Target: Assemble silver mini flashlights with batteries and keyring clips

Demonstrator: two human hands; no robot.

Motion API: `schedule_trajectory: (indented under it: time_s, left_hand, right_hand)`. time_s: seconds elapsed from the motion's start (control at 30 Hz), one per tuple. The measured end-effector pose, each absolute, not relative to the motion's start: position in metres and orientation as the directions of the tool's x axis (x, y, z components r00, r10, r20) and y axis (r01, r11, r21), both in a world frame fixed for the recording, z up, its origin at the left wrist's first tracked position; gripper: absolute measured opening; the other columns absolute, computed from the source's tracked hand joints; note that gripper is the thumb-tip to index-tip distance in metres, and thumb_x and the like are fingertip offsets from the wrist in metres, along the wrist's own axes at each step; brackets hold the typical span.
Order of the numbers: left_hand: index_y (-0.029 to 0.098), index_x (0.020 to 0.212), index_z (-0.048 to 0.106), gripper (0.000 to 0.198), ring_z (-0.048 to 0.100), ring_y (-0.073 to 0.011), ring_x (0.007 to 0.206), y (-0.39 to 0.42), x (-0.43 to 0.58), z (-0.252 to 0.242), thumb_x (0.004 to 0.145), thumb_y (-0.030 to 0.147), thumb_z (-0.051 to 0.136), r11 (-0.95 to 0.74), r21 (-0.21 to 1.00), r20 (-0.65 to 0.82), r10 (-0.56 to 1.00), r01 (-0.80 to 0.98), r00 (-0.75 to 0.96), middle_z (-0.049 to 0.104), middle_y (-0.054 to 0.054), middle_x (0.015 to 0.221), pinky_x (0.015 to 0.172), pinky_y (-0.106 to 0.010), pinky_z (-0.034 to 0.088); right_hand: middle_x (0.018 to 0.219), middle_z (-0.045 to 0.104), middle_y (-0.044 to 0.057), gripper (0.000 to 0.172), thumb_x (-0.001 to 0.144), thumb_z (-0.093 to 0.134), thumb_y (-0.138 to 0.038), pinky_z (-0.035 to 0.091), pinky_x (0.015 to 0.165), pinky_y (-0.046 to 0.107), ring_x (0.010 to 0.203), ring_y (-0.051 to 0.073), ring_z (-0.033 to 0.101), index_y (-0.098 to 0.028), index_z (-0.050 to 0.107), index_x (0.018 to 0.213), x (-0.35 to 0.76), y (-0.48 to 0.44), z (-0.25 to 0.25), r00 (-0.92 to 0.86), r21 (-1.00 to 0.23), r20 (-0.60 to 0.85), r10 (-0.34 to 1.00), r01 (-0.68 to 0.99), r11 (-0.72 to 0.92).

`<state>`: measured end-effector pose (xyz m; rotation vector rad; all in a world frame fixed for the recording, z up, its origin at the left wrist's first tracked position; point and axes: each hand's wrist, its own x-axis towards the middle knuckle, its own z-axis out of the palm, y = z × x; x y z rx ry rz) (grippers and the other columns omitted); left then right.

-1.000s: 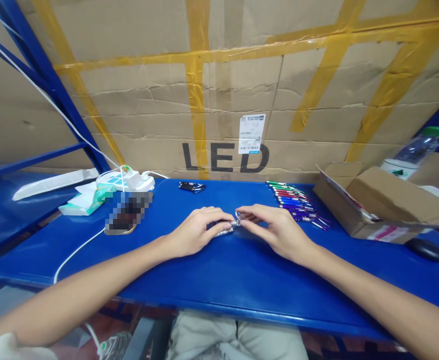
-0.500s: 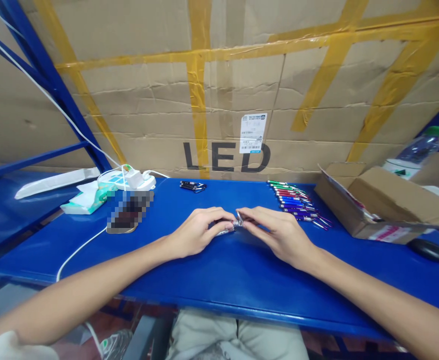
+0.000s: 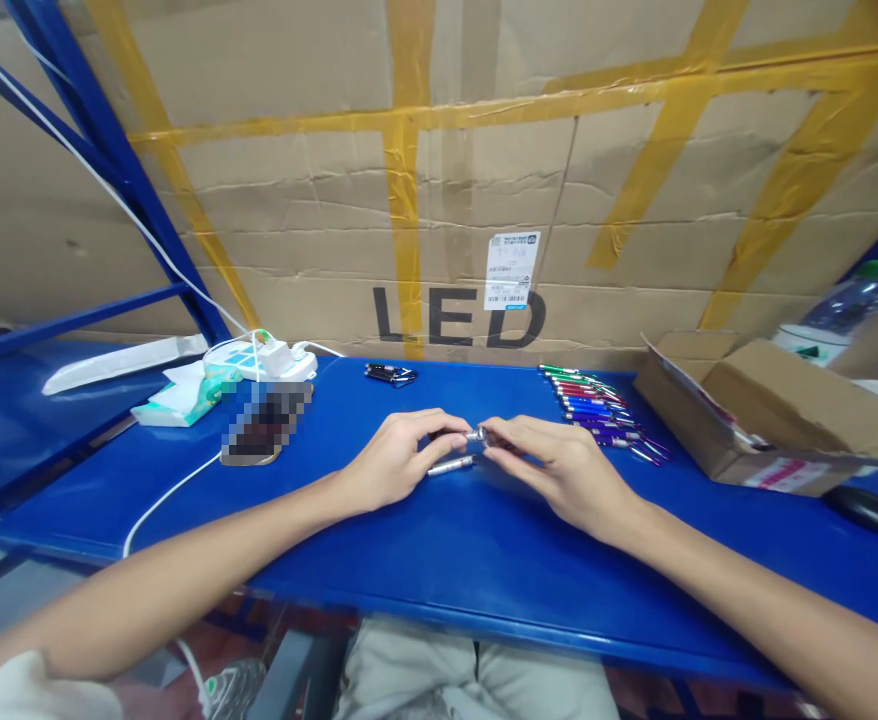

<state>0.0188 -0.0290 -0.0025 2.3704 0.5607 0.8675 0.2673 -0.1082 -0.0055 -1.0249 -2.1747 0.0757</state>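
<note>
Closest to me on my screen were light pants point(image 3: 476, 670), under the front edge of the blue desk point(image 3: 484, 590). Far to the right sat a black, round-backed thing like a mouse point(image 3: 870, 510). A silver stick point(image 3: 454, 466) lay on the desk, just below my left thumb. A bit past it, my left hand point(image 3: 398, 455) was pinched shut on a small silver tube point(image 3: 473, 436). My right hand point(image 3: 563, 455) had its fingertips nearly together on the tube's shiny right end, so the tube sat between both hands. I couldn't tell how hard they squeezed. To the left lay a phone point(image 3: 263, 430), blurred into squares. To the right, coloured sticks point(image 3: 593, 405) lay in a row beside an open box point(image 3: 739, 465). Farther back were black sticks point(image 3: 388, 374), then a huge cardboard sheet point(image 3: 319, 230) marked LED.
</note>
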Motion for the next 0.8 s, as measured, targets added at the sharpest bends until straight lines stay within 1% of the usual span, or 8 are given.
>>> schedule_trajectory:
  time_s: [0.13, 0.23, 0.3, 0.37, 0.43, 0.53, 0.67, 0.8]
  left_hand:
    - [0.021, 0.121, 0.078, 0.022, 0.075, -0.0218, 0.106, -0.022, 0.016, -0.002, 0.111, 0.030, 0.060, -0.797, 0.540, 0.438, 0.540, 0.269, 0.719, 0.081, -0.005, 0.115, 0.097, -0.032, 0.053]
    - [0.021, 0.121, 0.078, 0.024, 0.073, -0.0231, 0.105, -0.017, 0.015, -0.004, 0.112, 0.033, 0.059, -0.817, 0.456, 0.415, 0.546, 0.352, 0.728, 0.081, -0.006, 0.115, 0.096, -0.034, 0.053]
    - [0.020, 0.119, 0.079, 0.025, 0.073, -0.0237, 0.104, -0.014, 0.014, -0.006, 0.111, 0.035, 0.061, -0.814, 0.418, 0.395, 0.563, 0.404, 0.726, 0.080, -0.007, 0.114, 0.094, -0.035, 0.053]
    - [0.020, 0.119, 0.080, 0.026, 0.072, -0.0248, 0.105, -0.011, 0.014, -0.009, 0.111, 0.036, 0.062, -0.806, 0.381, 0.366, 0.581, 0.453, 0.727, 0.079, -0.008, 0.114, 0.094, -0.037, 0.053]
    - [0.019, 0.120, 0.081, 0.026, 0.071, -0.0259, 0.108, -0.009, 0.013, -0.012, 0.111, 0.036, 0.062, -0.797, 0.350, 0.332, 0.597, 0.493, 0.730, 0.077, -0.009, 0.116, 0.097, -0.038, 0.053]
    - [0.019, 0.128, 0.078, 0.029, 0.069, -0.0278, 0.114, -0.009, 0.012, -0.013, 0.110, 0.035, 0.062, -0.776, 0.324, 0.301, 0.627, 0.541, 0.718, 0.074, -0.010, 0.120, 0.102, -0.042, 0.052]
    - [0.020, 0.128, 0.074, 0.030, 0.064, -0.0284, 0.120, -0.018, 0.013, -0.007, 0.110, 0.041, 0.062, -0.797, 0.328, 0.378, 0.603, 0.507, 0.703, 0.070, -0.010, 0.126, 0.105, -0.043, 0.050]
    - [0.020, 0.113, 0.073, 0.033, 0.063, -0.0274, 0.106, -0.026, 0.015, -0.004, 0.102, 0.051, 0.074, -0.835, 0.290, 0.280, 0.541, 0.467, 0.793, 0.072, -0.007, 0.114, 0.094, -0.040, 0.047]
  right_hand:
    - [0.108, 0.078, 0.009, 0.026, 0.114, 0.054, -0.037, 0.058, 0.083, 0.035, 0.093, 0.024, 0.074, -0.023, 0.071, 0.129, 0.281, -0.097, -0.005, -0.432, -0.335, 0.516, 0.739, 0.692, 0.639]
    - [0.113, 0.078, 0.011, 0.023, 0.112, 0.054, -0.036, 0.056, 0.088, 0.038, 0.100, 0.027, 0.075, -0.022, 0.071, 0.119, 0.299, -0.088, -0.005, -0.421, -0.293, 0.443, 0.791, 0.766, 0.572]
    - [0.096, 0.077, 0.007, 0.019, 0.109, 0.060, -0.039, 0.053, 0.075, 0.035, 0.084, 0.025, 0.072, -0.023, 0.069, 0.106, 0.308, -0.087, -0.002, -0.412, -0.286, 0.303, 0.859, 0.821, 0.495]
    - [0.081, 0.073, 0.002, 0.025, 0.104, 0.068, -0.049, 0.045, 0.063, 0.033, 0.070, 0.023, 0.067, -0.024, 0.064, 0.099, 0.313, -0.089, 0.003, -0.387, -0.293, 0.139, 0.911, 0.863, 0.411]
    - [0.078, 0.071, 0.001, 0.032, 0.100, 0.072, -0.054, 0.040, 0.060, 0.032, 0.067, 0.022, 0.065, -0.025, 0.060, 0.092, 0.315, -0.093, 0.009, -0.378, -0.302, 0.012, 0.926, 0.881, 0.364]
    - [0.085, 0.072, 0.003, 0.034, 0.103, 0.065, -0.056, 0.042, 0.064, 0.032, 0.072, 0.022, 0.065, -0.025, 0.057, 0.091, 0.314, -0.097, 0.016, -0.422, -0.366, -0.105, 0.901, 0.858, 0.360]
    - [0.093, 0.072, 0.007, 0.040, 0.108, 0.050, -0.060, 0.044, 0.071, 0.034, 0.078, 0.023, 0.064, -0.024, 0.056, 0.092, 0.314, -0.098, 0.021, -0.454, -0.423, -0.110, 0.884, 0.826, 0.372]
    - [0.096, 0.071, 0.008, 0.040, 0.099, 0.063, -0.063, 0.043, 0.068, 0.034, 0.079, 0.025, 0.064, -0.024, 0.057, 0.094, 0.313, -0.102, 0.027, -0.391, -0.395, -0.175, 0.904, 0.868, 0.299]
